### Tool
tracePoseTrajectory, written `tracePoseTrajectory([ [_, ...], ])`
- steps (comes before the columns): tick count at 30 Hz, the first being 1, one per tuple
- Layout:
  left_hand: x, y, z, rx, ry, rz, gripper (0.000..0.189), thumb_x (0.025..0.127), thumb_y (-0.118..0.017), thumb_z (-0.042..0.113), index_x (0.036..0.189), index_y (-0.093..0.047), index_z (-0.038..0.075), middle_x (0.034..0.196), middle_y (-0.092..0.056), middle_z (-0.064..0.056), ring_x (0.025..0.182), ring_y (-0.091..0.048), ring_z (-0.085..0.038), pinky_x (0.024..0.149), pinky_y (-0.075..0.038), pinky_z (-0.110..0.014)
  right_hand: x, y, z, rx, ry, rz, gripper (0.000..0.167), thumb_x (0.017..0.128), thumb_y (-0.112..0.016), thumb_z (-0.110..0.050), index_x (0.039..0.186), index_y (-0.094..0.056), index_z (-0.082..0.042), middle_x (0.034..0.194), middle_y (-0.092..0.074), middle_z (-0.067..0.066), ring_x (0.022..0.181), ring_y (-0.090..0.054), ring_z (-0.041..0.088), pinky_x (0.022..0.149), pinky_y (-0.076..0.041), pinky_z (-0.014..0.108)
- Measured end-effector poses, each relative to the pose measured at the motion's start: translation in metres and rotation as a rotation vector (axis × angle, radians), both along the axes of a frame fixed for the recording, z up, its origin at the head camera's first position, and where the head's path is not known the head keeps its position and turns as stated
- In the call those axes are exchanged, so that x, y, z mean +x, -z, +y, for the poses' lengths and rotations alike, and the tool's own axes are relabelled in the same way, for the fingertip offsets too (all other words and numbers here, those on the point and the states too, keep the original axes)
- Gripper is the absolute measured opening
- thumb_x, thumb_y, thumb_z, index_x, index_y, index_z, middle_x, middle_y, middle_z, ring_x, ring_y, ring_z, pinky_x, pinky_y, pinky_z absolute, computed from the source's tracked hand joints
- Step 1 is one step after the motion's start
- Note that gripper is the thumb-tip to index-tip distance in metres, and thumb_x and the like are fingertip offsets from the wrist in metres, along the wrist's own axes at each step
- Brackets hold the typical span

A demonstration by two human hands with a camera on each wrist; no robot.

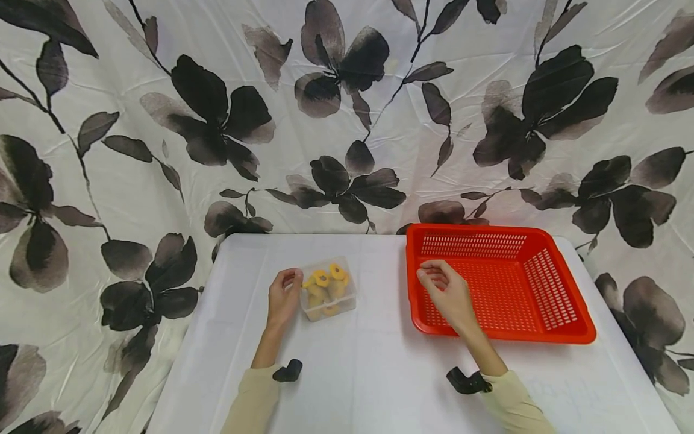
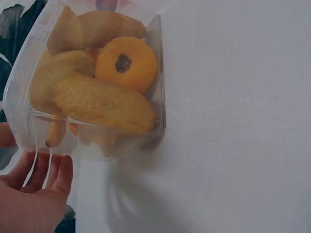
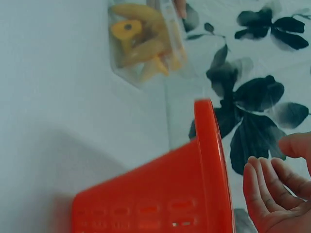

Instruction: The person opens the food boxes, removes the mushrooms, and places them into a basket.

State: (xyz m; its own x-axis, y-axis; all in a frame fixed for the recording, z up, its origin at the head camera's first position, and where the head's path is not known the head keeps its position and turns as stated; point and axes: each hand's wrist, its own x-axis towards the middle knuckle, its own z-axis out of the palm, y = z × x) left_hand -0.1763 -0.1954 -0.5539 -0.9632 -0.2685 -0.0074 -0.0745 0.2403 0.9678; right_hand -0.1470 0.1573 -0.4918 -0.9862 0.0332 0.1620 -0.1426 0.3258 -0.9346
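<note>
A small clear plastic box (image 1: 343,306) stands on the table, holding several yellow banana-shaped pieces (image 2: 104,102) and a round orange piece (image 2: 141,63) with a dark centre. My left hand (image 1: 284,301) is at its left side, fingers loosely bent, the fingertips right at the rim. In the left wrist view, the thumb and fingers show beside the box rim. Over the left part of a red plastic basket (image 1: 547,277) is my right hand (image 1: 451,298), its fingers loosely curled with nothing between them. The right wrist view shows that hand beyond the basket's rim (image 3: 214,160).
A white cloth covers the table (image 1: 374,361). Behind and around it hangs a white curtain (image 1: 461,36) with dark flowers. The basket's perforated walls rise at the table's right side. Each wrist wears a black camera (image 1: 467,381).
</note>
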Motion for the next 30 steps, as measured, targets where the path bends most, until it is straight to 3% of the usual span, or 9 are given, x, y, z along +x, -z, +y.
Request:
tracePoseTrajectory([
  [15,0.012,-0.005,0.001,-0.008,0.022,-0.076,0.041,0.106,-0.058,0.032,0.132,-0.058,0.0,0.133,-0.059,-0.021,0.132,-0.053,-0.036,0.108,-0.044,-0.048,0.003,0.007,-0.047,-0.031,-0.083,-0.014,0.02,0.098,-0.073,-0.02,0.113,-0.07,-0.008,0.103,-0.073,0.006,0.094,-0.07,0.019,0.088,-0.056,0.024],
  [23,0.019,-0.004,-0.001,-0.013,0.043,-0.056,0.04,0.106,-0.059,0.03,0.131,-0.057,-0.001,0.131,-0.059,-0.021,0.13,-0.053,-0.036,0.108,-0.045,-0.048,0.011,0.013,-0.072,0.014,-0.173,-0.006,0.016,0.097,-0.074,-0.015,0.11,-0.071,-0.005,0.098,-0.073,0.002,0.09,-0.069,0.016,0.085,-0.057,0.027],
  [30,0.026,-0.001,-0.002,-0.006,0.084,-0.028,0.044,0.105,-0.061,0.032,0.134,-0.056,-0.001,0.133,-0.059,-0.02,0.13,-0.054,-0.033,0.106,-0.047,-0.045,0.022,0.031,-0.09,0.009,-0.267,0.032,0.01,0.096,-0.072,-0.009,0.106,-0.071,-0.007,0.093,-0.071,0.0,0.085,-0.068,0.015,0.081,-0.058,0.028],
])
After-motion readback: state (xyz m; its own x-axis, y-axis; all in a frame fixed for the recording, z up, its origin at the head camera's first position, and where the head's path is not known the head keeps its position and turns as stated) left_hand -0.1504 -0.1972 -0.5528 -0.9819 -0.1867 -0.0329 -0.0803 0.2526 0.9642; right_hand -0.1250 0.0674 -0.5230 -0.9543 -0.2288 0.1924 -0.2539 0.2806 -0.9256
